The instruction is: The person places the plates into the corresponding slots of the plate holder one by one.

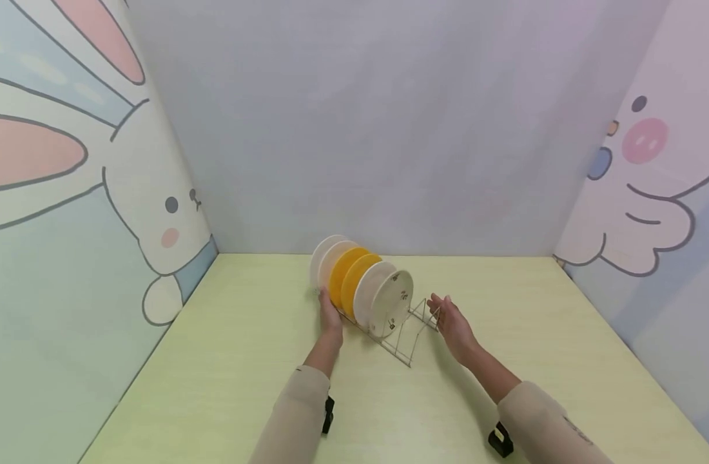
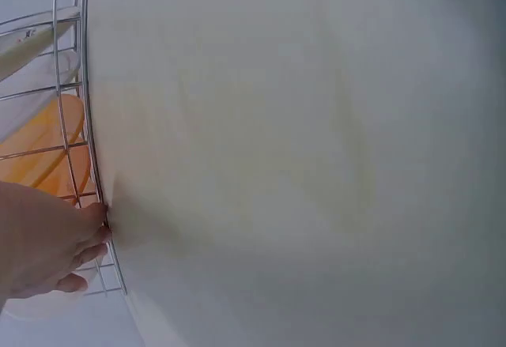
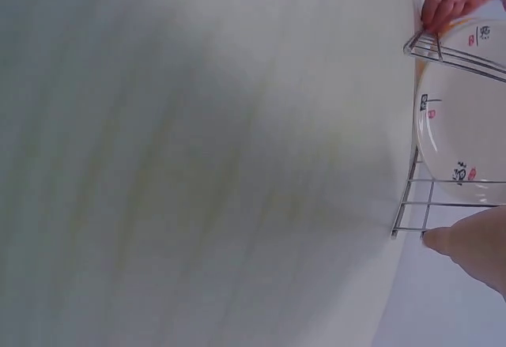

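Note:
A silver wire dish rack (image 1: 396, 353) stands at an angle on the table, with several plates upright in a row. White plates (image 1: 324, 258) are at the far left end, orange plates (image 1: 354, 283) in the middle, and a white plate with small dark and red markings (image 1: 395, 303) nearest the right end. My left hand (image 1: 330, 316) grips the rack's lower left side, its fingertips at the bottom wire (image 2: 96, 173) beside the orange plates. At the right end, my right hand (image 1: 456, 328) holds the rack's end wire, its thumb (image 3: 439, 239) at the corner.
The pale yellow-green table (image 1: 244, 386) extends around the rack on both sides. A plain pale wall (image 1: 378, 129) rises behind it. Side panels with a cartoon rabbit (image 1: 151, 212) and another cartoon animal (image 1: 639, 206) flank the table.

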The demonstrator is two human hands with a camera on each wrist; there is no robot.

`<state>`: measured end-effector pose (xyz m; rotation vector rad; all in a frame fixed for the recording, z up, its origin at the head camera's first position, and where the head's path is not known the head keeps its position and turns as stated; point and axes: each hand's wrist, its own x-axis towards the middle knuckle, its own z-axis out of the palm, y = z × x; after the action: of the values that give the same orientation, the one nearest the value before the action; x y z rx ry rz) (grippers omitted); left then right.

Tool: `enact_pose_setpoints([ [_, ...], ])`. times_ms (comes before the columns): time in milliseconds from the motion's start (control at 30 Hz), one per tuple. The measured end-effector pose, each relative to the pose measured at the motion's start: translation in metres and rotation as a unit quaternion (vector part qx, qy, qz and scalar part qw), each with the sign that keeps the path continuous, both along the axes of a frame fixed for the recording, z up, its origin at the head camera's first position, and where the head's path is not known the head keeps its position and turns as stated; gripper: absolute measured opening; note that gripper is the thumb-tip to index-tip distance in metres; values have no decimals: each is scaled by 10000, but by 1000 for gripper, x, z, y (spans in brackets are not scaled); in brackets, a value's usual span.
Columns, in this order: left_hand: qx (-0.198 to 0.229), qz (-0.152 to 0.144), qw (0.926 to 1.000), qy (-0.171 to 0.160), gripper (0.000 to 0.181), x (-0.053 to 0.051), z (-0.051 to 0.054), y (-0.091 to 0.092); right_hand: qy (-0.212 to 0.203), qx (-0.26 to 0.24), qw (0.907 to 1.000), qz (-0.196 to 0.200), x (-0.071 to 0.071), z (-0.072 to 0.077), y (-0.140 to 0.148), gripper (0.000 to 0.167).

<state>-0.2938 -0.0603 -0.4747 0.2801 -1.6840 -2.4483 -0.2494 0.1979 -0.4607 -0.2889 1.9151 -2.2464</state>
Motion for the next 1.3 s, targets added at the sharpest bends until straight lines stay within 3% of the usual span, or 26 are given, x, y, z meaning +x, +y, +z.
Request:
enact_pose_setpoints([
  [133, -7, -429, 9991, 56, 62, -10, 1, -8, -47, -87, 9997, 214, 14, 3, -6, 67],
  [267, 96, -573, 9982, -142, 64, -15, 3, -10, -110, -28, 9992, 372, 24, 5, -8, 66],
  [367, 154, -585, 9979, -219, 65, -13, 4, -11, -95, 227, 9989, 393, 22, 6, -7, 66],
  [500, -119, -401, 9991, -96, 64, -1, 10, -5, 112, 574, 9975, 400, 6, 8, -2, 67],
  [667, -744, 100, 9953, -613, 75, 23, 19, 14, -19, 267, 9977, 621, -19, 6, 9, 69],
  [733, -767, 239, 9926, -911, 80, 31, 19, 21, -186, 79, 9972, 723, -26, 3, 8, 69],
  [867, -576, 264, 9925, -1050, 80, 44, 18, 36, -539, -131, 9938, 967, -37, -2, -2, 74],
  [1067, -487, 265, 9957, -747, 67, 52, 18, 51, -688, -35, 9902, 1218, -42, -10, -11, 81],
  [1167, -500, 337, 9963, -617, 57, 52, 18, 53, -678, -40, 9905, 1194, -42, -12, -13, 79],
  [1300, -530, 223, 9967, -568, 55, 50, 17, 49, -735, 50, 9908, 1135, -41, -12, -14, 77],
])
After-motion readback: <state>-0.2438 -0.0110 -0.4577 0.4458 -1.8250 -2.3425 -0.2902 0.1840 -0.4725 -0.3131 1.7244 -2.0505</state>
